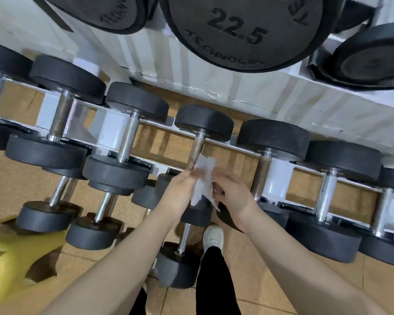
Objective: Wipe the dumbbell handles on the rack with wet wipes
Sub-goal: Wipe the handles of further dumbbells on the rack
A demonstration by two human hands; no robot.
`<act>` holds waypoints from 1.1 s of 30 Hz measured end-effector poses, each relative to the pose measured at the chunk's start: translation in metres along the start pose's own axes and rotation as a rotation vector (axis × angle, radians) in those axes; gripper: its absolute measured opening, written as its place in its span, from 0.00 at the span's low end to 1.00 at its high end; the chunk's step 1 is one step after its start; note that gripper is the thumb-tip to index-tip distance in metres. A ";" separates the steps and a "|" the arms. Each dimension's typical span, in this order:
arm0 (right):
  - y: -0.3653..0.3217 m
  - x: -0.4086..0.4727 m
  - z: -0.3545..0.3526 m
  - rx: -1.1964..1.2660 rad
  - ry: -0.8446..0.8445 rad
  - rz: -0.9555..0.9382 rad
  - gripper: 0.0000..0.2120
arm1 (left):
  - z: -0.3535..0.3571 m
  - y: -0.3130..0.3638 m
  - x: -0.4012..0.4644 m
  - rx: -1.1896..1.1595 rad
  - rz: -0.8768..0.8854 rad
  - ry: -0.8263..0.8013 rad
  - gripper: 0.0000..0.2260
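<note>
Wet wipe (203,180): white, crumpled, held between both hands in front of the rack's front rail, near the rail's middle. Its upper corner lies against the lower end of the handle (196,148) of the small middle dumbbell; whether it wraps that handle or only touches it cannot be told.

Left hand (180,192): fingers curled, pinching the wipe's left side.

Right hand (230,189): fingers curled, pinching the wipe's right side and lower flap.

Middle handle: dull and brownish, looks rusted or worn, unlike the bright chrome handle (129,139) of its left neighbour.

Rack (114,133): white rails, with dumbbells laid across the front and back rails side by side. A lower row of dumbbells (100,210) shows beneath the front rail. A large weight marked 22.5 (239,30) sits on the tier above.

Shoe (213,237): white, on the floor below the lower row.

Risks, as judged:
- The wipe is bunched, so it may skim only the handle's near end and leave the far end undone.
- The rough, rusty surface may snag or tear the thin wipe.
- The dumbbell heads crowd the handle, so the fingers could jam between them.
- A hard tug could roll the small dumbbell off the front rail towards the shoe.
</note>
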State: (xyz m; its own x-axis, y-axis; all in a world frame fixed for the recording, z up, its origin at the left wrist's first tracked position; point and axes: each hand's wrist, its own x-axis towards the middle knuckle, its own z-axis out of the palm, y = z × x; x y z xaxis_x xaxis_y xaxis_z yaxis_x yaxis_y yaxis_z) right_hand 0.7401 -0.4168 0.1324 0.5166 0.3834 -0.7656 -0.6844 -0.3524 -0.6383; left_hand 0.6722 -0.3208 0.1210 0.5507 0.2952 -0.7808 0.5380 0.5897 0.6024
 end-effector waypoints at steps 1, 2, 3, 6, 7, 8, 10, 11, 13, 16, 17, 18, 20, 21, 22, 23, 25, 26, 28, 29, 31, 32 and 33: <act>-0.005 0.001 0.000 0.047 -0.051 0.019 0.10 | 0.002 0.000 0.004 0.000 -0.013 -0.020 0.09; -0.009 0.002 -0.001 0.087 -0.096 0.034 0.11 | 0.003 0.000 0.007 0.014 -0.001 -0.030 0.09; -0.012 0.004 -0.005 0.085 -0.135 0.027 0.11 | 0.003 0.001 0.010 0.029 0.016 -0.032 0.09; -0.010 0.009 -0.011 -0.224 -0.073 -0.186 0.09 | 0.000 -0.002 0.022 0.006 0.025 -0.015 0.11; -0.008 0.013 -0.013 -0.343 0.033 -0.271 0.07 | -0.001 -0.002 0.026 -0.041 0.009 -0.018 0.11; -0.004 0.018 -0.016 -0.398 0.139 -0.310 0.06 | -0.002 -0.002 0.029 -0.109 -0.011 -0.029 0.10; 0.001 0.031 -0.018 -0.336 0.185 -0.229 0.13 | -0.003 -0.001 0.036 -0.268 -0.071 -0.044 0.11; 0.002 0.036 -0.017 -0.277 0.116 -0.147 0.13 | -0.004 -0.002 0.039 -0.337 -0.096 -0.046 0.12; 0.007 0.045 -0.011 -0.217 -0.042 -0.021 0.10 | -0.006 -0.002 0.044 -0.400 -0.116 -0.052 0.14; 0.020 0.060 -0.005 -0.173 -0.005 -0.017 0.05 | -0.013 -0.004 0.053 -0.386 -0.037 -0.034 0.13; 0.022 0.065 -0.005 -0.155 0.045 -0.043 0.03 | -0.016 -0.005 0.058 -0.298 0.019 0.001 0.15; 0.022 0.070 -0.008 -0.143 0.101 -0.076 0.04 | -0.017 -0.006 0.060 -0.155 0.081 0.047 0.16; 0.020 0.081 -0.014 -0.181 0.212 -0.184 0.05 | -0.026 -0.010 0.067 0.192 0.204 0.102 0.20; 0.018 0.088 -0.017 -0.304 0.282 -0.278 0.06 | -0.034 -0.015 0.073 0.412 0.257 0.099 0.20; 0.015 0.093 -0.019 -0.487 0.364 -0.422 0.08 | -0.042 -0.019 0.078 0.654 0.290 0.091 0.20; 0.012 0.099 -0.020 -0.701 0.452 -0.602 0.09 | -0.051 -0.023 0.082 0.877 0.329 0.092 0.21; 0.010 0.115 -0.017 -1.135 0.481 -0.879 0.06 | -0.068 -0.033 0.093 1.098 0.365 0.073 0.24; 0.010 0.124 -0.012 -1.308 0.476 -0.926 0.11 | -0.073 -0.035 0.095 1.104 0.351 0.057 0.25; 0.017 0.149 -0.003 -1.526 0.376 -1.032 0.25 | -0.077 -0.038 0.095 1.026 0.308 0.020 0.26; 0.018 0.159 0.004 -1.600 0.278 -1.088 0.27 | -0.080 -0.040 0.095 0.992 0.303 0.012 0.25; 0.022 0.176 0.009 -1.777 0.067 -1.076 0.25 | -0.085 -0.043 0.096 0.980 0.330 0.021 0.23; 0.022 0.181 0.004 -1.860 0.003 -1.021 0.24 | -0.084 -0.043 0.096 0.981 0.346 0.027 0.23; 0.022 0.182 0.001 -1.906 -0.032 -1.010 0.23 | -0.084 -0.043 0.096 0.985 0.351 0.031 0.23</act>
State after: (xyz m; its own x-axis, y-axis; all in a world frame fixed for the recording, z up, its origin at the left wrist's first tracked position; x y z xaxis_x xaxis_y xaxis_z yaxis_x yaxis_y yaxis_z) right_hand 0.8183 -0.3536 -0.0203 0.2563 0.9422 -0.2159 0.9637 -0.2665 -0.0189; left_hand 0.6481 -0.2544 0.0063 0.7672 0.3591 -0.5314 0.6410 -0.4021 0.6538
